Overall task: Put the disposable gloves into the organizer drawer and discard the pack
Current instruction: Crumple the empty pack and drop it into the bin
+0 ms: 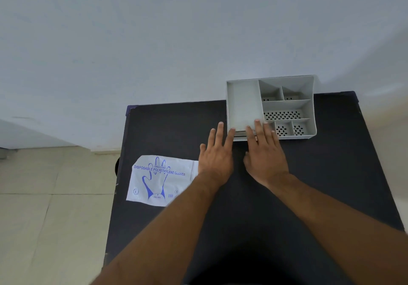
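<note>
Both hands, left (215, 156) right (266, 152), fingers spread flat, touching organizer (287, 105) front; glove pack (159, 181) left

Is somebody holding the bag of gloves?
No, the white plastic pack of disposable gloves lies flat on the black table, while both hands reach to the grey plastic organizer.

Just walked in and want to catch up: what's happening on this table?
A person is reaching both bare hands to the near edge of a grey organizer at the far side of a dark table. The left hand and right hand are open, fingertips at the organizer's front, holding nothing. The glove pack lies flat and untouched at the table's left edge. No gloves show in the compartments.
</note>
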